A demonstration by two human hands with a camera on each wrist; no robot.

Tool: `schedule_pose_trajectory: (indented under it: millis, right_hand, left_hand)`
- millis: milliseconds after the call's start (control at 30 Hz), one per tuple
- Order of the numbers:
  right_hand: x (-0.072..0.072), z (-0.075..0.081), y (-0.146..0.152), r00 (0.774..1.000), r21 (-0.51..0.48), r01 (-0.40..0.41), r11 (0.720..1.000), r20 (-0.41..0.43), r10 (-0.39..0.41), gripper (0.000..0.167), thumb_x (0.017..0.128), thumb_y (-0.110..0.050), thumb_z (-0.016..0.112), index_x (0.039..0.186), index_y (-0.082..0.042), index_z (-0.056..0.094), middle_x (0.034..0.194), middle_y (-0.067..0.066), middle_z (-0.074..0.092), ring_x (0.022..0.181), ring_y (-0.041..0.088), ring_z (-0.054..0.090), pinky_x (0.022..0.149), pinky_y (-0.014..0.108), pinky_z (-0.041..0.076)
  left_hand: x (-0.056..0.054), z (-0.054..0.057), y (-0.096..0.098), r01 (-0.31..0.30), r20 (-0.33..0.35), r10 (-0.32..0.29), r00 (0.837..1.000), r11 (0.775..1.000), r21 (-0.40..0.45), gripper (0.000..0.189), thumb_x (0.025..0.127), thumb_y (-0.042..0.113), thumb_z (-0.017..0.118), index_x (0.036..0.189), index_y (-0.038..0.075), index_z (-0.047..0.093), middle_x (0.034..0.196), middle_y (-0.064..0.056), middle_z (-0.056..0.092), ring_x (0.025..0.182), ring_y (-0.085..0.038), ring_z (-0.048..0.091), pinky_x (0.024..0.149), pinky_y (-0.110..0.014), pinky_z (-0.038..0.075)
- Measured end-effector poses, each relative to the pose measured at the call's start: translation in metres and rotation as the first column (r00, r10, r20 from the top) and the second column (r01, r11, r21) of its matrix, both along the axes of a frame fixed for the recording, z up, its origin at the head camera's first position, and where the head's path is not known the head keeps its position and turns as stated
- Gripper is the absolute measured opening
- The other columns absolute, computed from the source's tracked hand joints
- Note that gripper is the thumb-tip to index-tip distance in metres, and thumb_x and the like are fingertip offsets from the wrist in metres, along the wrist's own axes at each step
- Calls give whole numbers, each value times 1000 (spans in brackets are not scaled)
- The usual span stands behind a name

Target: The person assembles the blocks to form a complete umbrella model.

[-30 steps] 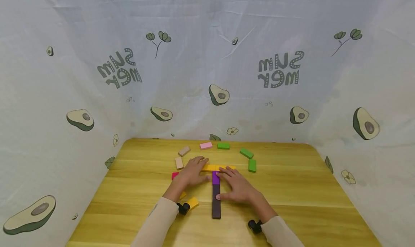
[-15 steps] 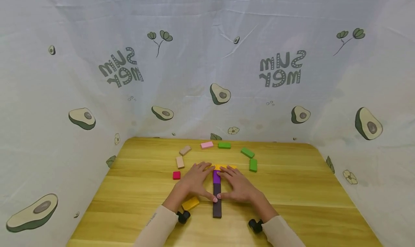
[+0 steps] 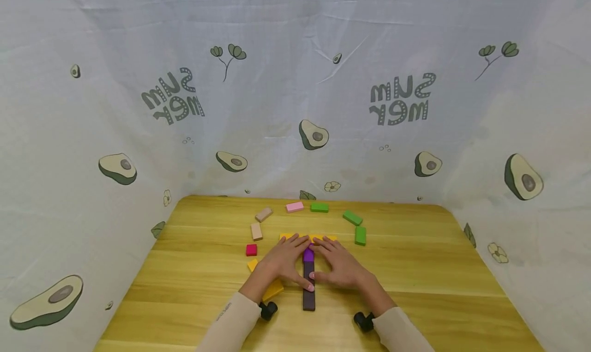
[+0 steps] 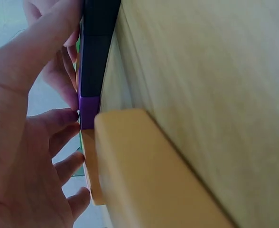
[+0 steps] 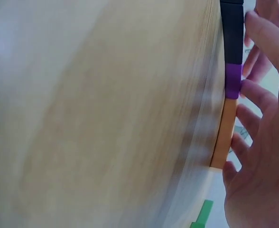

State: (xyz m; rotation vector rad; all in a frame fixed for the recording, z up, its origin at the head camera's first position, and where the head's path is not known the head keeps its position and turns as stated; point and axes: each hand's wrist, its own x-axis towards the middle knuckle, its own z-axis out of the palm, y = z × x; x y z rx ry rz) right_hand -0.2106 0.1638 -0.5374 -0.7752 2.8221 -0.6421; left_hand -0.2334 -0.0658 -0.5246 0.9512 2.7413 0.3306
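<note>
A T-shaped row of blocks lies flat on the table. Its stem is dark blocks [image 3: 309,301] and a purple block [image 3: 308,255]; yellow blocks [image 3: 331,237] form the crossbar at the far end. My left hand [image 3: 282,262] spreads over the stem's left side, its fingertips at the purple and yellow blocks and its thumb at the dark ones. Opposite it, my right hand [image 3: 340,266] touches the purple block [image 5: 233,80] with a fingertip, other fingertips along the yellow block [image 5: 224,135]. Part of the crossbar is hidden under the fingers.
Around the T lie a red block [image 3: 251,250], two beige blocks [image 3: 256,231], a pink block [image 3: 294,207] and several green blocks [image 3: 360,235]. Loose yellow blocks [image 3: 273,290] sit beside my left forearm. A printed cloth [image 3: 277,85] encloses the wooden table [image 3: 415,270].
My left hand has come right and nearer, from the crossbar's left end to the stem, its thumb now at the dark blocks. My right hand has hardly moved.
</note>
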Motion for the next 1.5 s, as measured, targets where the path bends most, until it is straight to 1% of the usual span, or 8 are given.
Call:
schedule_pose_trajectory:
  millis: [200, 500, 700, 900, 1133, 1300, 1400, 1500]
  right_hand:
    - [-2, 0, 0, 1000, -3, -4, 1000, -12, 3, 71, 97, -53, 63, 155, -15, 48, 165, 10, 39, 157, 41, 24, 126, 63, 18]
    - [-2, -2, -1, 1000, -10, -5, 1000, -3, 5, 72, 97, -53, 62, 156, -14, 47, 165, 11, 39, 157, 41, 23, 126, 64, 18]
    - [-2, -2, -3, 1000, -2, 2, 1000, -5, -2, 72, 95, -53, 64, 156, -18, 47, 165, 8, 39, 157, 40, 24, 126, 63, 19]
    - [0, -2, -3, 1000, -28, -2, 1000, 9, 2, 71, 95, -53, 64, 155, -18, 48, 165, 8, 38, 157, 40, 23, 127, 62, 17]
    - [-2, -1, 0, 1000, -51, 0, 999, 8, 0, 69, 96, -49, 66, 155, -17, 48, 165, 9, 38, 157, 39, 23, 127, 62, 16]
    - [-4, 1, 6, 1000, -97, 10, 995, 19, -8, 67, 97, -46, 66, 154, -15, 49, 166, 9, 36, 157, 37, 24, 126, 63, 21]
    - [-7, 2, 12, 999, -125, 44, 991, 20, -42, 67, 98, -47, 67, 154, -16, 49, 167, 6, 35, 157, 36, 25, 123, 63, 27]
    - [-9, 5, 21, 996, -146, 85, 986, 9, -85, 66, 98, -45, 68, 153, -15, 50, 166, 8, 36, 155, 38, 29, 121, 64, 31]
  left_hand:
    - [-2, -2, 2, 10, -14, -10, 1000, 1000, 9, 123, 70, 85, 72, 165, 20, 27, 172, 4, 23, 160, -26, 18, 129, -55, 18]
    - [-1, -3, 2, -4, 6, 4, 1000, 1000, 29, 122, 69, 82, 75, 164, 20, 30, 171, 5, 26, 160, -25, 19, 128, -56, 20]
    - [-1, -4, 1, -8, -9, 8, 1000, 999, 32, 121, 68, 83, 75, 163, 20, 33, 170, 4, 30, 159, -26, 23, 127, -57, 22]
    - [-1, -7, 1, -11, -20, 12, 1000, 999, 34, 121, 68, 83, 75, 163, 20, 34, 169, 4, 31, 159, -27, 25, 127, -57, 24]
    - [-2, -4, 3, -15, -18, 16, 1000, 999, 36, 119, 70, 82, 74, 163, 21, 34, 169, 5, 32, 159, -26, 24, 127, -58, 24]
    - [-3, -5, 5, -18, -17, 18, 1000, 999, 32, 116, 70, 80, 75, 162, 20, 35, 168, 4, 33, 158, -26, 25, 127, -57, 25]
    - [-3, -6, 5, -28, -15, 28, 999, 999, 33, 116, 70, 79, 76, 162, 20, 36, 168, 4, 35, 158, -25, 26, 127, -56, 25]
    - [-4, -7, 6, -40, -8, 41, 999, 999, 36, 115, 69, 78, 77, 161, 21, 37, 167, 4, 36, 158, -24, 27, 127, -55, 24]
